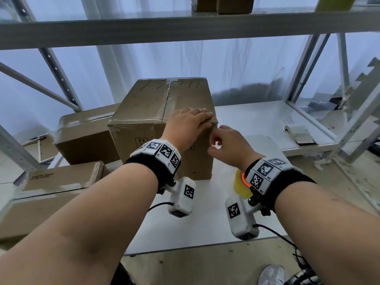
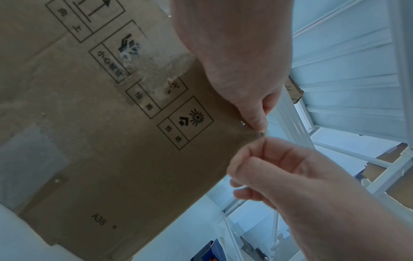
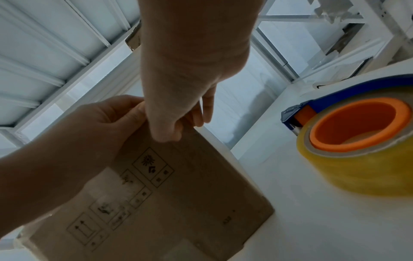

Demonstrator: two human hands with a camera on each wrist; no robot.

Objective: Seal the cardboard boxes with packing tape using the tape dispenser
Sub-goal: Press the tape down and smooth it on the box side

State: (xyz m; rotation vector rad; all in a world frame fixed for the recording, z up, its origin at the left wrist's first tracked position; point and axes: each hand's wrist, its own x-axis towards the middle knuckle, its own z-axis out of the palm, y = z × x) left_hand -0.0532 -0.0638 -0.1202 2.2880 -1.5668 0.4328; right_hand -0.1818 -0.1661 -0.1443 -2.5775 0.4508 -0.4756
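- A white bench (image 1: pixel 257 120) carries the cardboard box (image 1: pixel 144 112), upright at centre, its top seam already under clear tape.
- Left hand (image 1: pixel 188 123) lies flat, fingers straight, pressing the box's near right top corner.
- Right hand (image 1: pixel 228 145) has fingers curled at that corner's edge, seemingly pinching a tape end; the tape itself is too clear to confirm.
- The tape dispenser (image 3: pixel 357 139) sits idle on the bench, near right.
- Judged step: finishing the cross strip. Next: smooth it down the side.
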